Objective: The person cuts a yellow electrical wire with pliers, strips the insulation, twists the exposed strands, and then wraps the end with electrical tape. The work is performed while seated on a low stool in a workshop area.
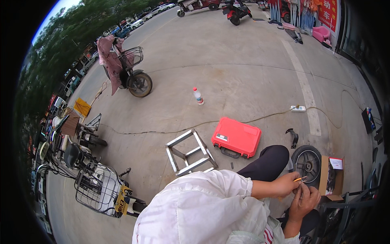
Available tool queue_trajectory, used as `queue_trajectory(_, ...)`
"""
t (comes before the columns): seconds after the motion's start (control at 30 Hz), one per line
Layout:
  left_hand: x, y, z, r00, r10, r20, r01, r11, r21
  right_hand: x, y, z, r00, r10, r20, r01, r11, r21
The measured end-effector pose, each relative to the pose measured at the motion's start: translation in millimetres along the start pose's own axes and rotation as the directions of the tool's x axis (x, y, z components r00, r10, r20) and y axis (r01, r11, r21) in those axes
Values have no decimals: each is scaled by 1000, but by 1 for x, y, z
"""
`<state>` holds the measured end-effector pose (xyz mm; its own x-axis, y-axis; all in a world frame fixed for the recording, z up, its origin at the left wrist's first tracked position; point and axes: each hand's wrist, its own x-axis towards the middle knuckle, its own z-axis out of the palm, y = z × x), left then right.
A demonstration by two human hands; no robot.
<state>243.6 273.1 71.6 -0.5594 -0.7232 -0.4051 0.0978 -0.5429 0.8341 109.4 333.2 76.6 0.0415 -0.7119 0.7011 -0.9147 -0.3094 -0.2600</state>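
Observation:
My left hand [286, 185] reaches out from a white sleeve and pinches a thin orange stick [301, 178] that points right. Just below it, my right hand [305, 200] is curled with its fingers up against the left hand. What it holds, if anything, is hidden. Both hands hover over my black-trousered knee [268, 162], next to a small black wheel with a metal hub [307, 163] lying on the concrete.
An open cardboard box [331, 177] stands right of the wheel. A red tool case [237, 137], a metal frame stool [190, 153], a water bottle [198, 96] and a power strip [297, 108] with its cable lie ahead. Scooters [124, 69] [99, 189] stand at the left.

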Motion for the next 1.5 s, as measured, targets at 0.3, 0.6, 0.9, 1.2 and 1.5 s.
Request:
queue_trajectory(0.3, -14, -5, -2, 975, 202, 91, -212, 971, 113, -7, -2, -13, 973, 221, 68, -231, 922, 312)
queue_trajectory(0.6, -20, -19, -1, 899, 373, 231, -353, 927, -125, -17, -19, -13, 873, 313, 374, -463, 293, 837)
queue_trajectory(0.9, -19, -16, -13, 969, 207, 137, -189, 973, -136, -8, -9, -8, 702, 294, 649, -688, 518, 509)
queue_trajectory(1.2, -5, -7, 12, 987, 103, 125, -73, 971, -227, -28, 0, -11, 778, 445, 444, -616, 678, 401)
queue_trajectory(1.5, 9, -22, 12, 991, -9, 135, 30, 988, -152, -43, 9, 5, 704, 528, 475, -709, 499, 498)
